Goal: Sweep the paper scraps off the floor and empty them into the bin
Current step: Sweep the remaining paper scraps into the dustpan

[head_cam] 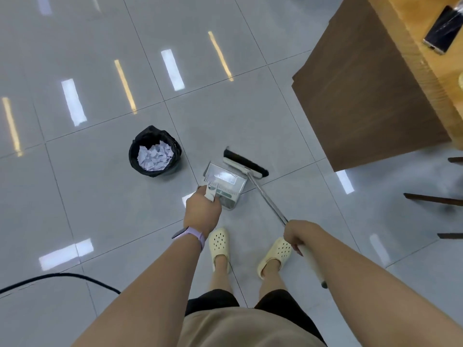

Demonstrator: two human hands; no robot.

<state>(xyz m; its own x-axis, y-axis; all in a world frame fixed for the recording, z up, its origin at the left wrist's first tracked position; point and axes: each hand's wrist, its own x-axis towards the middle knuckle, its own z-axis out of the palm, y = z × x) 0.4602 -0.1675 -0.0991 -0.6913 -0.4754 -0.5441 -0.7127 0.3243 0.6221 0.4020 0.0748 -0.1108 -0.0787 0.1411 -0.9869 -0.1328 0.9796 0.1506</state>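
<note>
A black-lined bin (155,151) on the grey tiled floor (87,191) holds a heap of white paper scraps (155,157). Right of the bin, the left hand (202,211) grips the handle of a grey dustpan (223,186) whose tray looks empty, though glare blurs it. Further right of the bin, the right hand (302,235) is wrapped round the pole of a broom (244,164), its head just beyond the dustpan.

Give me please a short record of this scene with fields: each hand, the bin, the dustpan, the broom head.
left hand: grips the dustpan handle
right hand: grips the broom handle
bin: black liner, paper scraps inside, stands left of the dustpan
dustpan: low over the floor, no scraps visible in it
broom head: on the floor, at the dustpan's far edge
floor: no scraps in view
</note>
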